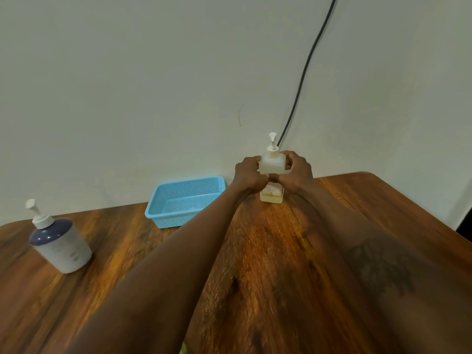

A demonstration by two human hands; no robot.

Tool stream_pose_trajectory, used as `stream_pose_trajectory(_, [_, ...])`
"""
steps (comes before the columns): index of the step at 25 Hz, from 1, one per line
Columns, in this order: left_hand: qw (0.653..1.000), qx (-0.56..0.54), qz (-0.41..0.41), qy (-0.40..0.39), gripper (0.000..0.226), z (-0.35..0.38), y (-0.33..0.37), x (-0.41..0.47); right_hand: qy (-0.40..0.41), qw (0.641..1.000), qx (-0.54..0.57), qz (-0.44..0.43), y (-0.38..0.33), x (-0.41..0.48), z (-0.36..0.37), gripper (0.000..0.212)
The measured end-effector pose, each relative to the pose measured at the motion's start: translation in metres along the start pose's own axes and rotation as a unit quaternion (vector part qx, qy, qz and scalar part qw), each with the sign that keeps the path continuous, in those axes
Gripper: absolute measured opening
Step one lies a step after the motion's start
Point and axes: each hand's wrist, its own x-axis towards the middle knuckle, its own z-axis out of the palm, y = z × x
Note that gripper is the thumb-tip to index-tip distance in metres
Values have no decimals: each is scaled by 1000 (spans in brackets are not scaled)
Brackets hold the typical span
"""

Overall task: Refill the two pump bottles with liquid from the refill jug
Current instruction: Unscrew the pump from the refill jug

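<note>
Two at work: left hand (249, 175) and right hand (297, 172) curl fingers round the clear bottle (272, 166), right of centre on the table (281, 251). Probably the opening step; unscrewing the pump (272, 141) should follow. The second bottle (61, 241) stands lower left.

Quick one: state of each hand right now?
Left hand: holds the square pump bottle, fingers curled round it.
Right hand: holds the same bottle from the other side.

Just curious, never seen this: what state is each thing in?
Clear pump bottle: upright, pump on, little yellow liquid left.
Left hand: grips that bottle.
Right hand: grips it too.
Blue-topped pump bottle: upright, pump on, untouched.
Blue basket: open side up.
</note>
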Motion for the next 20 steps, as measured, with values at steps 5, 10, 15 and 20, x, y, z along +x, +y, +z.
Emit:
stream_pose_trajectory(5, [1000,-18,0,-10,79,-29,4,-58,-22,999,16,-32,-30,-59,-22,89])
stream_pose_trajectory(10, [998,-68,5,-18,87,-71,8,-129,-86,992,42,-79,-85,-130,-47,83])
stream_pose_trajectory(15, [994,-104,10,-18,89,-113,9,-201,-135,981,82,-111,-132,-202,-66,78])
stream_pose_trajectory(20, [995,-91,30,36,84,-136,19,-268,-170,965,158,-122,-164,-257,-81,54])
